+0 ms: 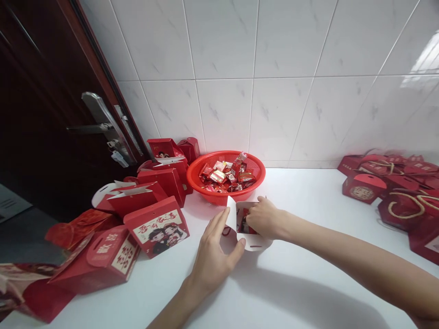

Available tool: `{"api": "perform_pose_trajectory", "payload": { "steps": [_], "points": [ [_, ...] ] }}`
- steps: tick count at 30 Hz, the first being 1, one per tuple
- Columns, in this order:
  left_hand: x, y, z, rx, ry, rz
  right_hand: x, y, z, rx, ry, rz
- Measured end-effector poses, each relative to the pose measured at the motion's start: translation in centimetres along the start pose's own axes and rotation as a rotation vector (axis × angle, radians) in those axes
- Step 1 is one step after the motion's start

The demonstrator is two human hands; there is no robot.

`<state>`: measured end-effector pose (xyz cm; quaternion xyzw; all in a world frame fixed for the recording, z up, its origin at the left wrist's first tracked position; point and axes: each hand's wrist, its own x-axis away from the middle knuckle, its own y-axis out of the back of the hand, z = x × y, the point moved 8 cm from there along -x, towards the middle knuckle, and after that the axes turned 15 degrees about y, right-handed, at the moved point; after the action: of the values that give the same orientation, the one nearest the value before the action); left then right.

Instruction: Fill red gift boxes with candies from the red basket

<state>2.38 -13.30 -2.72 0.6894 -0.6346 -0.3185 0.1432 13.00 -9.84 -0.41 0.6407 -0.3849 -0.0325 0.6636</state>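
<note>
An opened gift box (pixel 259 243), white inside with its flaps folded out, stands on the white table in front of me. My left hand (pixel 214 253) steadies it from the left, fingers along the raised flap and thumb at the front flap. Curled fingers of my right hand (pixel 264 217) reach down into the box, their tips partly hidden. Small red wrapped candies (pixel 244 224) show inside, right by those fingers. Just behind the box sits a red plastic basket (pixel 224 197), holding several wrapped candies (pixel 217 176).
Several red gift boxes crowd the left side, including one with a cartoon couple (pixel 157 228) and one with a rounded flap (pixel 99 256). More red boxes with rope handles (pixel 401 210) stand at the right. A tiled wall (pixel 288 119) backs the table; a dark door (pixel 44 91) is at left.
</note>
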Motion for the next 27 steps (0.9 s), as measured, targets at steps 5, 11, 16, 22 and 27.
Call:
{"api": "perform_pose_trajectory", "payload": {
  "steps": [5,11,16,22,27],
  "points": [
    [-0.1,0.0,-0.3,0.001,-0.012,-0.010,0.6,1.1,-1.5,-0.054,0.008,-0.269],
    [0.2,-0.3,-0.6,0.013,-0.048,0.009,1.5,1.0,-2.4,-0.206,0.063,-0.311],
    [0.2,-0.5,-0.7,0.025,-0.053,0.017,4.0,2.5,-4.8,-0.396,0.084,-0.651],
    [0.3,-0.7,-1.0,0.017,-0.086,0.014,4.8,0.4,-6.6,-0.659,0.162,-0.885],
    [0.3,-1.3,-1.7,-0.023,-0.158,0.087,4.1,-0.3,-6.3,-0.839,0.235,-1.058]
  ]
}}
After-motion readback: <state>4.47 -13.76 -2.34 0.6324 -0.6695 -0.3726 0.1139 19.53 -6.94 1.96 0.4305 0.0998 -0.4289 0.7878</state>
